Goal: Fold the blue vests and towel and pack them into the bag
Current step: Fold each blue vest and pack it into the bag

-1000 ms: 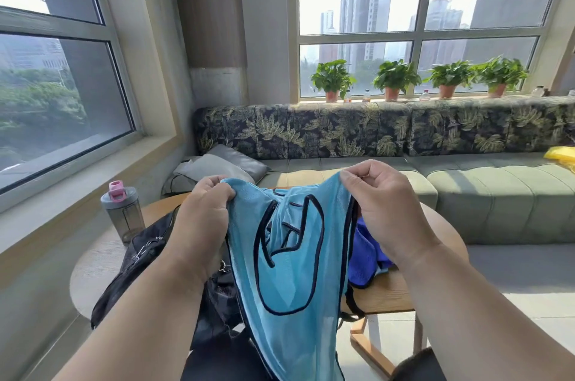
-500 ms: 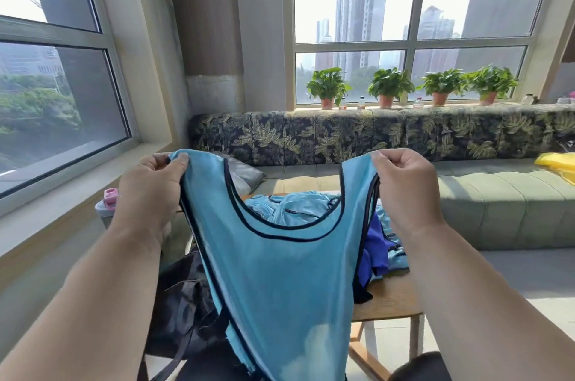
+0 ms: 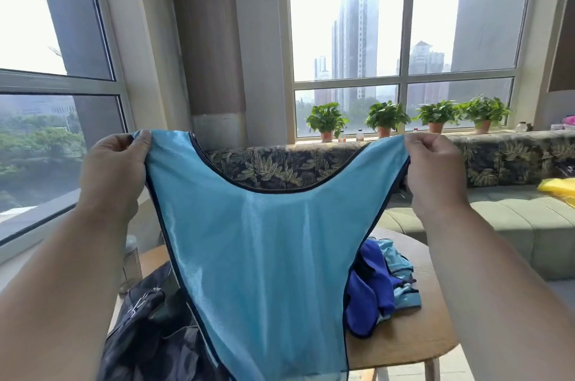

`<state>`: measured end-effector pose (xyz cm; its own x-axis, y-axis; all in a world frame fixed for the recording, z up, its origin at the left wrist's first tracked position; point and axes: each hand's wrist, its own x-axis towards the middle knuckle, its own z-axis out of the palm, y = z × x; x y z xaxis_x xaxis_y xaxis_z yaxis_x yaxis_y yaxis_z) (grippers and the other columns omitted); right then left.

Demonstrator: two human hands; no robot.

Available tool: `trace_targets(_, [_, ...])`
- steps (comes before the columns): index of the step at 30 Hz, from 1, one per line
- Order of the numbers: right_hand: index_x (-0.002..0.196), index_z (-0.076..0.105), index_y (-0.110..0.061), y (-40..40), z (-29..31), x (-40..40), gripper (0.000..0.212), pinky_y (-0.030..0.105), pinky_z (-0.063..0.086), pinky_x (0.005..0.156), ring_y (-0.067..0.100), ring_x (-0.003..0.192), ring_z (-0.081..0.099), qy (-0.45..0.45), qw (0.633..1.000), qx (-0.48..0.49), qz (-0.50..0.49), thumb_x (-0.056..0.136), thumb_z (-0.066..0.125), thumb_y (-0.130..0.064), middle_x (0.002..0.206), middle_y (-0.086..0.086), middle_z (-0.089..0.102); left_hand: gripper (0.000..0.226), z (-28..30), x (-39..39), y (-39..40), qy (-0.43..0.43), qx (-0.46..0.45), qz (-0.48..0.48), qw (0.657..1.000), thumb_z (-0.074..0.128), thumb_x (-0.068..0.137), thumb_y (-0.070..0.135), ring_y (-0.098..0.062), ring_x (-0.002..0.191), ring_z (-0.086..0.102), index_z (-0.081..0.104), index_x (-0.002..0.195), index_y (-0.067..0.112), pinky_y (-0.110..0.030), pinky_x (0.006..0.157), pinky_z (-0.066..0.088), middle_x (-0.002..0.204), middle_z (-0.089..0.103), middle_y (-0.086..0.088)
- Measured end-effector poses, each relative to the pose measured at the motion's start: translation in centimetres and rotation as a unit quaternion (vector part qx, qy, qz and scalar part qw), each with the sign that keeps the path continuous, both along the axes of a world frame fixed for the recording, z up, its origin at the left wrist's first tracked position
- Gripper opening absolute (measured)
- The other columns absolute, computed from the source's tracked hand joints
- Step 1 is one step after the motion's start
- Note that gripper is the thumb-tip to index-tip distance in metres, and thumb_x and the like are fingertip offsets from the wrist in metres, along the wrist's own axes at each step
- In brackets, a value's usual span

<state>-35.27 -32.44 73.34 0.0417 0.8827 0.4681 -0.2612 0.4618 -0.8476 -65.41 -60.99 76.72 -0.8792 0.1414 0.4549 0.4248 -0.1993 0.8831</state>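
Observation:
A light blue vest (image 3: pixel 258 256) with dark trim hangs spread out in the air before me. My left hand (image 3: pixel 113 169) pinches its left shoulder strap and my right hand (image 3: pixel 434 169) pinches the right one. Behind it, on the round wooden table (image 3: pixel 410 337), lies a heap of dark blue cloth (image 3: pixel 370 290) mixed with more light blue fabric (image 3: pixel 401 265). A black bag (image 3: pixel 155 334) sits at the table's left, partly hidden by the vest.
A clear bottle (image 3: pixel 132 262) stands at the table's left edge near the window sill. A green sofa (image 3: pixel 513 225) with a leaf-patterned back runs behind the table, a yellow item (image 3: pixel 557 187) on it. Potted plants (image 3: pixel 385 119) line the far sill.
My hands have risen and moved further apart, stretching the vest wide and lifting it higher. The view has tilted upward.

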Motion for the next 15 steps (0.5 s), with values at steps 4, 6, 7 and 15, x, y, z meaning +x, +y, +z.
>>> trace_targets(4, [0.091,0.073,-0.024,-1.0,1.4,-0.1,0.009,0.031,0.05,0.062,0.01,0.067,0.06,-0.013,0.999,0.025,0.02,0.095,0.067,-0.028,0.076,-0.006,0.068,0.026,-0.1,0.4,1.0,-0.036,0.002,-0.043,0.998,0.083,0.083,0.045,-0.017,0.074,0.064,0.074,0.086,0.021,-0.04,0.082,0.058,0.085,0.072,0.001])
trace_targets(6, [0.089,0.074,-0.024,-1.8,1.2,-0.5,0.007,0.028,0.051,0.061,0.012,0.073,0.065,-0.049,0.997,0.035,0.047,0.095,0.069,-0.025,0.084,-0.002,0.073,0.022,-0.9,1.3,1.8,-0.063,-0.001,-0.07,0.996,0.083,0.084,0.038,-0.019,0.08,0.066,0.074,0.095,0.02,-0.042,0.082,0.061,0.097,0.073,-0.004])
trace_targets(7, [0.089,0.074,-0.023,-2.3,0.9,-0.8,0.006,0.027,0.051,0.06,0.013,0.075,0.067,-0.067,0.995,0.036,0.063,0.094,0.07,-0.023,0.087,-0.001,0.074,0.021,-1.4,2.2,2.3,-0.068,-0.005,-0.083,0.994,0.081,0.086,0.032,-0.019,0.083,0.066,0.071,0.099,0.02,-0.04,0.08,0.06,0.103,0.071,-0.006])
trace_targets(15, [0.089,0.079,-0.025,-7.6,-1.6,-2.0,0.012,0.02,0.047,0.061,0.009,0.068,0.057,-0.168,0.967,0.075,0.176,0.094,0.074,-0.015,0.081,0.008,0.073,0.015,-4.7,9.1,5.6,-0.027,-0.132,-0.144,0.98,0.059,0.091,0.009,-0.015,0.058,0.044,0.065,0.081,0.02,-0.029,0.054,0.038,0.063,0.054,0.004])
